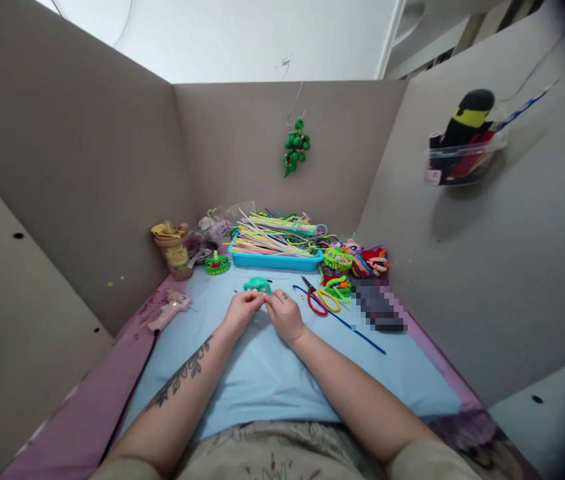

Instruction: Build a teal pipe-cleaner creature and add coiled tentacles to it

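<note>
My left hand (242,309) and my right hand (285,316) meet over the middle of the blue cloth, fingertips pinched together. Whatever sits between the fingertips is too small to make out. Just beyond them is a fuzzy teal piece (257,285), partly covered by my fingers; I cannot tell whether they touch it. To the right of my right hand lie scissors (320,300) with one red and one yellow handle, blades apart. A long blue pipe cleaner (357,328) stretches diagonally beneath them.
A blue tray (275,261) heaped with pipe cleaners (282,235) stands at the back. A pink glue gun (171,312) lies left, near a cup (175,250). Right are green fuzzy pieces (337,259) and a blurred dark object (378,305). Grey panels (262,147) enclose the table.
</note>
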A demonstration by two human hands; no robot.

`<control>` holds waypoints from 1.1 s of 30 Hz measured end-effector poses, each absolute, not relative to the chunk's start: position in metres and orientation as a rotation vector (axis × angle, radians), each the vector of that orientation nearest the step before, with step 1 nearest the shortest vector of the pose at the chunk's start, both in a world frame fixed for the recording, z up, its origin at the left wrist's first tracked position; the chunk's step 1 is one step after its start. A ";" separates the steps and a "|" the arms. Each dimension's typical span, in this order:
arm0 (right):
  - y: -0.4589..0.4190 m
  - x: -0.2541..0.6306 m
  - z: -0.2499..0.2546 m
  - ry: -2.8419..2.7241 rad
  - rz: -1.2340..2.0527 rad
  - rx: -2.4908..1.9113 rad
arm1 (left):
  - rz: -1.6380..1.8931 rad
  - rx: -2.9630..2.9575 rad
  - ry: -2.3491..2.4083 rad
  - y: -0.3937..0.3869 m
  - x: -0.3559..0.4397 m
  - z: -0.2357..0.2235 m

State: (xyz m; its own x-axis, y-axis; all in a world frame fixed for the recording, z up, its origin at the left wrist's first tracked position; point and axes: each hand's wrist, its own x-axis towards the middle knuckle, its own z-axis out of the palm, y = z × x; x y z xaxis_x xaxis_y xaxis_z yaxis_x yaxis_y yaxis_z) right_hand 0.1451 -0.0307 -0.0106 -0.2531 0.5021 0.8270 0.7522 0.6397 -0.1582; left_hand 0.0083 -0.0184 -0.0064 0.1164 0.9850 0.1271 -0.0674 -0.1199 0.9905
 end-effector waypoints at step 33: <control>-0.022 0.159 -0.006 -1.810 0.456 -0.947 | 1.285 2.009 1.130 -0.021 0.002 -0.007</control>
